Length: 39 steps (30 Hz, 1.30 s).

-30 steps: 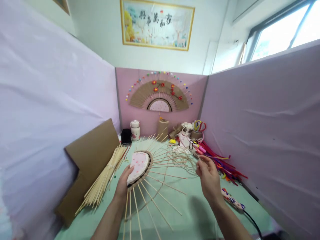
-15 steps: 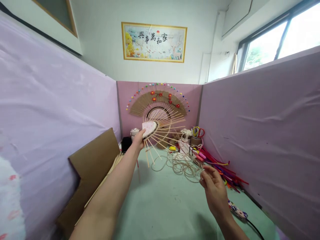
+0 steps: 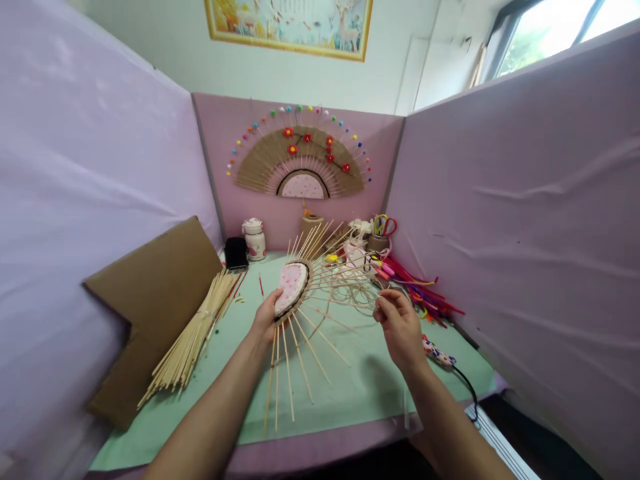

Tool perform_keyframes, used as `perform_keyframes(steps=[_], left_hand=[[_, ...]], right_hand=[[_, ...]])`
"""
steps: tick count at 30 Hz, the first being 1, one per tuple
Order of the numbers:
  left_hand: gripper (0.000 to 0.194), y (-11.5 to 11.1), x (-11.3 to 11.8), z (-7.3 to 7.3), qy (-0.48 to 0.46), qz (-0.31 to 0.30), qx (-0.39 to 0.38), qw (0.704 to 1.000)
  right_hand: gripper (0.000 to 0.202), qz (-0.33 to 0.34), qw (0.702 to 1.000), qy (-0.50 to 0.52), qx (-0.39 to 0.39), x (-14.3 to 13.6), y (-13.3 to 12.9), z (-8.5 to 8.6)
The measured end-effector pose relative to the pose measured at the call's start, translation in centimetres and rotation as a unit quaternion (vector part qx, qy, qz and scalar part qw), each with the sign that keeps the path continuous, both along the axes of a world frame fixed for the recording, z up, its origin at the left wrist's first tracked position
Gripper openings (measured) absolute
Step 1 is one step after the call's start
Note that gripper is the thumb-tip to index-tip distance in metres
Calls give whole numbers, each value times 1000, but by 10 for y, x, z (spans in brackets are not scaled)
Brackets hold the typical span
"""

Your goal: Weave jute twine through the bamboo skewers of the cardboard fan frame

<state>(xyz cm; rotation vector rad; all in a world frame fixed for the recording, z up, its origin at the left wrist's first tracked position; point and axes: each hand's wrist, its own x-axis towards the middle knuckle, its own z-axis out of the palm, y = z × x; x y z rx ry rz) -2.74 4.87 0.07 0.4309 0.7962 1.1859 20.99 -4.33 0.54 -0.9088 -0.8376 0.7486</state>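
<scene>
My left hand (image 3: pixel 266 312) grips the straight edge of a half-round fan base (image 3: pixel 293 288), pink and white with a dark trim along its curve. Thin wooden sticks (image 3: pixel 304 352) spread from that curve like fan ribs, held over the table. My right hand (image 3: pixel 399 321) is closed in a pinch on a strand of twine (image 3: pixel 350 293), to the right of the stick tips. Loose loops of this twine lie behind the sticks, partly hidden by them.
A bundle of sticks (image 3: pixel 193 340) and folded cardboard (image 3: pixel 150 300) lie left. A finished fan (image 3: pixel 300 150) hangs on the back panel. Behind stand a white jar (image 3: pixel 255 240) and a scissors holder (image 3: pixel 378 244). Pipe cleaners (image 3: pixel 420 293) and a patterned glue gun (image 3: pixel 438 352) lie right.
My view has tilted down, showing more of the table. The fan base and its sticks have come lower and nearer, away from the hanging fan. Both hands keep their hold.
</scene>
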Motion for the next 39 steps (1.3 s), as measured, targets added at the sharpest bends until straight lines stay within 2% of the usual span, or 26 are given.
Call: perform_keyframes(steps=[2,4,7,11,13,17,22,25,29,32,34,36,38,39], left_hand=[[24,-4,-1,-10,14,4,19,1000],[30,-7,-3,-13,34,0,76,997],[40,-13,-5,-7,66,-10,132,989],[46,-21,-5,0,120,-26,149,981],[49,-23,-4,0,137,-34,155,978],[53,-24,-3,-1,150,-58,160,974],[51,-25,-2,-1,172,-79,152,970],[52,-24,-3,-2,181,-77,157,968],[53,-23,-5,-1,196,-76,172,962],[51,-22,-10,2,212,-64,176,959],[51,-21,-13,4,223,-50,182,956],[53,-20,-14,4,232,-30,185,954],[55,-19,-14,4,241,-10,183,953],[55,-19,-13,3,245,-2,181,952]], right_hand=[[25,12,1000,15,-11,-4,0,-1],[27,29,998,39,-27,-6,0,-1],[32,72,993,70,-69,-7,-1,0],[37,149,978,74,-123,-6,-5,-1],[38,163,975,71,-130,-6,-6,-2],[35,144,982,58,-110,-4,-7,-9],[25,81,997,13,-12,-2,-9,-18],[26,62,998,2,-8,-5,-13,-18],[28,125,988,-51,-76,0,-16,-15],[31,162,964,-138,-158,22,-18,-11],[31,103,956,-201,-187,39,-23,-7],[27,-16,944,-281,-170,50,-29,-1],[23,-107,912,-378,-120,52,-34,7],[22,-118,891,-428,-93,49,-35,10]])
